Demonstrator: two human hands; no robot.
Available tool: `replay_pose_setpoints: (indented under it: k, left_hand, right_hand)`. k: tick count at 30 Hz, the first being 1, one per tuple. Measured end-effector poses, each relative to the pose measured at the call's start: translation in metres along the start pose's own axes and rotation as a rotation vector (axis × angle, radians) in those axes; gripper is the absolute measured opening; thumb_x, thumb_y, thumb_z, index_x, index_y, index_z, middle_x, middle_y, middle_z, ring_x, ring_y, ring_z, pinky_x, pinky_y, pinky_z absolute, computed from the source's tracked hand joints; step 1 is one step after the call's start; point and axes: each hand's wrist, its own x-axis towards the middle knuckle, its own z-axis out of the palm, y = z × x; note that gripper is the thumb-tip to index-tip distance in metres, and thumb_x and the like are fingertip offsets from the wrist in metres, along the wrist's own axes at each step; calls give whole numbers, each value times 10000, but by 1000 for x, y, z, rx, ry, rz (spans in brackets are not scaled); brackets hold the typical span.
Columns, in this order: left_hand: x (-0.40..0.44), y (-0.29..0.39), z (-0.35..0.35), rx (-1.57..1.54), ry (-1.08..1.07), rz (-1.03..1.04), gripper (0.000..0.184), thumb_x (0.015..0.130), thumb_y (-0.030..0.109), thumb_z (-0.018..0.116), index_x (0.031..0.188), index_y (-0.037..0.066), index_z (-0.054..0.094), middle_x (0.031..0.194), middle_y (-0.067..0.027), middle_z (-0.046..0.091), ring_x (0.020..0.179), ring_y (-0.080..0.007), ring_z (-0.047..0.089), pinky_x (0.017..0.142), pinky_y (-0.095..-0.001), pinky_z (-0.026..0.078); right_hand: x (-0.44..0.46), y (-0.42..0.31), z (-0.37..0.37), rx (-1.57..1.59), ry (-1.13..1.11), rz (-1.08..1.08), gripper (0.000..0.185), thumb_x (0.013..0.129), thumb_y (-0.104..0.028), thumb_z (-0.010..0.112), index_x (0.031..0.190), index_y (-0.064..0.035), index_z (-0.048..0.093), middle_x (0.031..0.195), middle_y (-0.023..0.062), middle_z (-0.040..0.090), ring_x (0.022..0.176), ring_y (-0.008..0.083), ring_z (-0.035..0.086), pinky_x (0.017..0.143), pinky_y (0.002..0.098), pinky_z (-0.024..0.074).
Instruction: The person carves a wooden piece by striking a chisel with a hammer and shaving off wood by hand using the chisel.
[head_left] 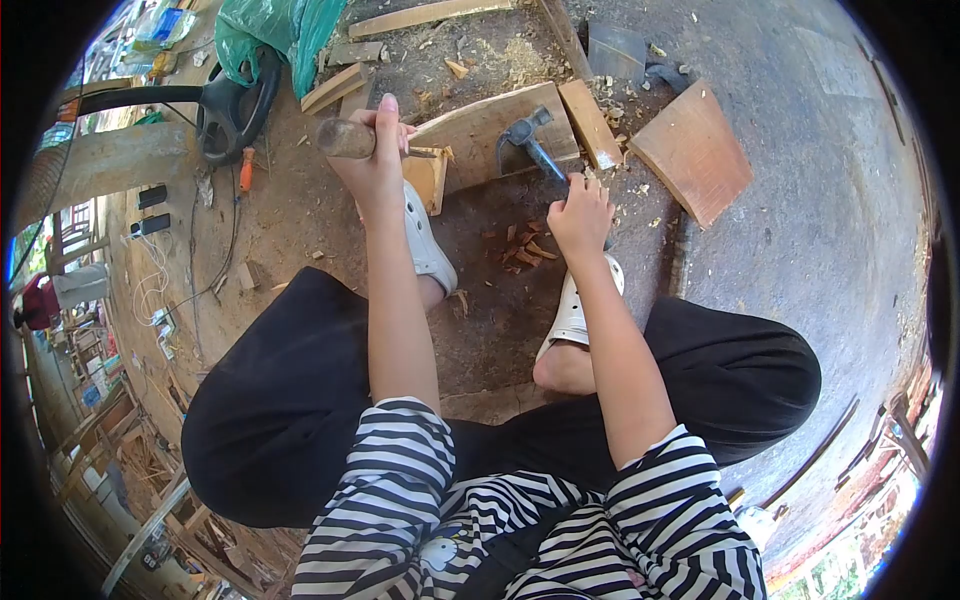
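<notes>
My left hand point(376, 165) is closed round a chisel with a thick wooden handle point(345, 138). Its thin metal blade points right, over a small wood block point(426, 178) beside the white clog on my left foot. In my right hand point(582, 218) is the handle of a hammer point(538, 146), its metal head up and to the left, over a wide board point(490, 130). The small block lies against that board's left part. Reddish wood chips point(522, 248) lie on the dark ground between my feet.
A thick wood slab point(693, 152) and a narrow block point(591, 124) lie at the right. Upper left are a green plastic bag point(285, 40), a black tool point(238, 110), an orange-handled screwdriver point(247, 170) and cables. White clogs point(428, 240) are on my feet.
</notes>
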Motion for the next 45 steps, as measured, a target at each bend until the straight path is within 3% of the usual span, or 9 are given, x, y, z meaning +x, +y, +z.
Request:
replay_pose_setpoints:
  k: [8, 10, 16, 29, 35, 37, 39, 44, 45]
  left_hand:
    - [1, -2, -1, 63, -30, -23, 272, 899, 143, 651, 691, 65, 493, 564, -11, 470, 501, -101, 462, 642, -337, 514]
    - [1, -3, -1, 20, -14, -15, 298, 893, 149, 668, 649, 29, 547, 552, -12, 520, 487, -81, 505, 529, -249, 465]
    - [-1, -3, 0, 108, -12, -8, 283, 884, 145, 673, 654, 13, 574, 560, -14, 549, 496, -78, 526, 497, -227, 427]
    - [-2, -2, 18, 252, -42, 65, 280, 840, 162, 690, 632, -1, 599, 575, -19, 600, 539, -82, 545, 523, -270, 421]
    - [3, -14, 12, 335, -87, 197, 296, 861, 165, 668, 625, 19, 565, 544, 22, 516, 538, -56, 467, 503, -278, 374]
    - [1, -5, 13, 298, -61, 165, 301, 855, 166, 670, 621, 14, 558, 527, -2, 501, 522, -68, 453, 494, -290, 369]
    - [3, -6, 13, 292, -63, 210, 311, 852, 169, 672, 613, 11, 550, 513, -20, 489, 520, -69, 444, 494, -302, 369]
    - [6, -15, 6, 144, -42, 225, 208, 797, 110, 678, 663, -9, 573, 556, -78, 574, 497, -151, 537, 512, -303, 424]
    - [4, -16, 0, 137, -38, 229, 208, 797, 110, 678, 663, -9, 573, 556, -78, 574, 497, -151, 537, 512, -303, 424]
  right_hand:
    - [-6, 16, 12, 49, -172, 98, 215, 811, -149, 634, 969, -38, 538, 914, 169, 638, 906, 354, 634, 778, 474, 491]
    - [-5, 15, 8, 71, -177, 101, 205, 822, -147, 627, 965, -37, 532, 888, 177, 639, 876, 363, 640, 762, 480, 498]
    - [-4, 16, 6, 78, -214, 99, 223, 836, -176, 624, 977, -34, 526, 869, 190, 636, 843, 379, 641, 725, 480, 507]
    - [2, -40, -99, 513, -6, -88, 303, 920, -293, 593, 829, -5, 567, 638, 210, 571, 573, 403, 567, 525, 463, 419]
    - [-3, -99, -259, 912, 1, -234, 407, 1003, -369, 453, 840, -5, 529, 581, 4, 462, 536, 63, 451, 454, 272, 337]
    - [-11, -105, -279, 952, 99, -396, 387, 1024, -368, 411, 910, -11, 503, 590, -28, 424, 434, 28, 374, 393, 194, 292]
    - [-24, -108, -284, 992, 52, -520, 500, 1002, -491, 373, 886, -22, 502, 575, -28, 420, 423, 42, 361, 390, 198, 267]
    - [-44, -101, -225, 648, -100, -400, 473, 1004, -400, 430, 783, 5, 534, 545, 40, 469, 501, 148, 505, 460, 324, 362]
    - [-41, -84, -203, 466, -181, -414, 411, 988, -350, 462, 797, 10, 520, 587, 142, 497, 546, 274, 549, 491, 389, 383]
